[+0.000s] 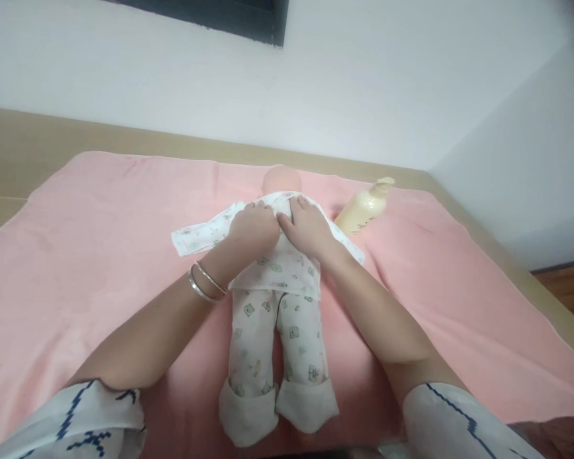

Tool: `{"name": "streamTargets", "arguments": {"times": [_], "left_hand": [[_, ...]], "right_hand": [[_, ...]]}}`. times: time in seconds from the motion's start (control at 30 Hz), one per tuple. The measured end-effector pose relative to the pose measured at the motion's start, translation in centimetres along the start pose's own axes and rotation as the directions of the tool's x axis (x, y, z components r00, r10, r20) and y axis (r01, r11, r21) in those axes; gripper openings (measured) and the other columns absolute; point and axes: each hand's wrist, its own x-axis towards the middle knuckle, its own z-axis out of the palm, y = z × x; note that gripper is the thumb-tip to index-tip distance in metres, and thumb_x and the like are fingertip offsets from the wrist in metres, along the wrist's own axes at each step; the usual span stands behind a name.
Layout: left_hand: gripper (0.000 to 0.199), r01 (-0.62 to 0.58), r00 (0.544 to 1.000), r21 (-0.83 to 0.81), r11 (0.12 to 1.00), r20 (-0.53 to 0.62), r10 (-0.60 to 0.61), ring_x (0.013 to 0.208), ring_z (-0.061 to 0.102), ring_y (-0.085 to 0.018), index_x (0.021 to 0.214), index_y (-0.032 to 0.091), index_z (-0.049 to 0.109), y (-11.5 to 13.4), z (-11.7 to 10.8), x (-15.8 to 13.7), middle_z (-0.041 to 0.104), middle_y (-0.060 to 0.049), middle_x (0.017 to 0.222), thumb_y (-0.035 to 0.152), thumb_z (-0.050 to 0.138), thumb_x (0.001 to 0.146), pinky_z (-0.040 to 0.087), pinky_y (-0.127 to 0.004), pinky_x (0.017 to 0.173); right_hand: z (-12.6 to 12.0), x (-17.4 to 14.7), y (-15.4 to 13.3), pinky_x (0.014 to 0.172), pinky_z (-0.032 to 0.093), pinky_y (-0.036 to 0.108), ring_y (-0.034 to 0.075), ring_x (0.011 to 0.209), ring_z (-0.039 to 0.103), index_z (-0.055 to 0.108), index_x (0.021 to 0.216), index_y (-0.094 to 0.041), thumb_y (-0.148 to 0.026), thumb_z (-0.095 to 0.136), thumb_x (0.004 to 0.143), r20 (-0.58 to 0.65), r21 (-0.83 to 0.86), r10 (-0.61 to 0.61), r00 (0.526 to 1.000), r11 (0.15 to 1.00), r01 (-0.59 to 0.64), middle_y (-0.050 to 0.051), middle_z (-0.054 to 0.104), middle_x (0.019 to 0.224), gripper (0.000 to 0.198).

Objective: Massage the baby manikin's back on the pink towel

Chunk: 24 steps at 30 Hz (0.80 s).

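Note:
A baby doll [281, 181] with a bare round head lies stretched out, its face not visible. It wears a white printed baby shirt [287, 273] and matching trousers [294, 331] with wide turned-up cuffs. My left hand [254, 228], with two silver bangles at the wrist, is closed at the upper part of the shirt, its fingertips mostly hidden. Beside it, my right hand [307, 226] rests on the other side of the shirt, fingers stretched out and thumb apart, close to my left hand. One empty-looking sleeve [203, 234] spreads out to the left.
A pale yellow pump bottle [363, 209] leans or lies right of the doll, near the right sleeve. A pink blanket [124, 268] covers the tan surface [9, 137] beneath. Behind stands a white wall [182, 83] with a dark frame [249, 19] on it.

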Motion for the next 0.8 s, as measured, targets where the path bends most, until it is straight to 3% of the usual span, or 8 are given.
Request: {"name": "streamTargets", "arguments": {"times": [0.1,0.23,0.33,0.5,0.8], "left_hand": [[0.031,-0.081,0.997,-0.022,0.996,-0.006,0.081,0.108,0.064,-0.031,0.083,0.013,0.068,-0.5,0.3,0.4,0.069,-0.017,0.100,0.007,0.039,0.092,0.050,-0.044,0.099],[0.035,0.039,0.994,-0.322,0.946,-0.081,-0.069,0.112,0.063,-0.027,0.094,0.014,0.066,-2.3,1.7,1.8,0.069,-0.015,0.114,0.017,0.032,0.099,0.051,-0.041,0.102],[0.035,0.034,0.989,-0.458,0.888,-0.115,-0.097,0.104,0.063,-0.026,0.092,0.017,0.062,-3.2,2.8,2.6,0.068,-0.013,0.108,0.027,0.030,0.101,0.051,-0.041,0.099],[0.033,0.023,0.982,-0.425,0.905,-0.159,-0.100,0.096,0.060,-0.026,0.085,0.019,0.056,-3.3,3.6,2.8,0.063,-0.012,0.098,0.027,0.028,0.101,0.050,-0.043,0.094],[0.037,0.057,0.968,-0.427,0.902,-0.197,-0.154,0.104,0.062,-0.027,0.102,0.016,0.063,-2.5,3.3,2.2,0.067,-0.014,0.110,0.030,0.029,0.102,0.050,-0.043,0.099]], "right_hand": [[0.5,0.0,0.0,0.124,0.030,0.052,0.037,0.150,0.040,0.045,0.149,-0.003,-0.040,0.030,0.107,-0.022,-0.020,-0.004,1.000,1.000,0.004,0.024,0.044,0.160,0.058],[1.0,-0.9,-0.9,0.117,0.036,0.054,0.038,0.139,0.051,0.049,0.143,-0.004,-0.037,0.027,0.107,-0.088,-0.089,-0.008,0.996,0.996,0.000,0.026,0.054,0.149,0.054],[1.3,-1.9,-1.8,0.110,0.042,0.050,0.037,0.129,0.056,0.053,0.136,-0.004,-0.035,0.030,0.106,-0.137,-0.140,-0.034,0.990,0.990,0.014,0.028,0.060,0.140,0.049],[1.5,-2.7,-2.5,0.103,0.046,0.048,0.036,0.122,0.058,0.055,0.131,-0.004,-0.031,0.035,0.104,-0.178,-0.150,-0.061,0.982,0.988,0.034,0.027,0.064,0.131,0.043],[0.4,-1.2,-0.8,0.111,0.042,0.044,0.034,0.133,0.055,0.054,0.139,-0.007,-0.035,0.032,0.105,-0.085,-0.068,-0.075,0.994,0.995,0.069,0.023,0.059,0.144,0.049]]}}
